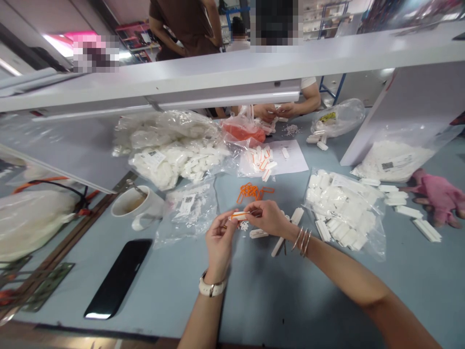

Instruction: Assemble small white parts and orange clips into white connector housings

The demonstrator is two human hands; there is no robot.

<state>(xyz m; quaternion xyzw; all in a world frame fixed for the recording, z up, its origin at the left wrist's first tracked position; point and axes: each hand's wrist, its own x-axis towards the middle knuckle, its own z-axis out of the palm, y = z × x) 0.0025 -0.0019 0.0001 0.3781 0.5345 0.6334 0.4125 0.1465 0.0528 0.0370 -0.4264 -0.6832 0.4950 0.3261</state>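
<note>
Both hands meet over the middle of the table around a small white plastic casing with an orange edge point(240, 216). My left hand point(221, 235) pinches its left end, and the fingers of my right hand point(268, 217) close on its right end. Just beyond lies a heap of orange frames point(250, 191). Small white parts point(243, 226) are scattered beneath the casing. Below my right hand rests a flat white piece with printing point(258, 233), beside long white strips point(278, 246) partly covered by the wrist.
Clear bags of white parts point(345, 208) lie at right, more bags point(170, 155) at back left. A mug point(145, 206) with a spoon and a black phone point(118, 278) stand left. A white shelf point(218, 72) spans above. A co-worker's hands point(278, 112) work across the table.
</note>
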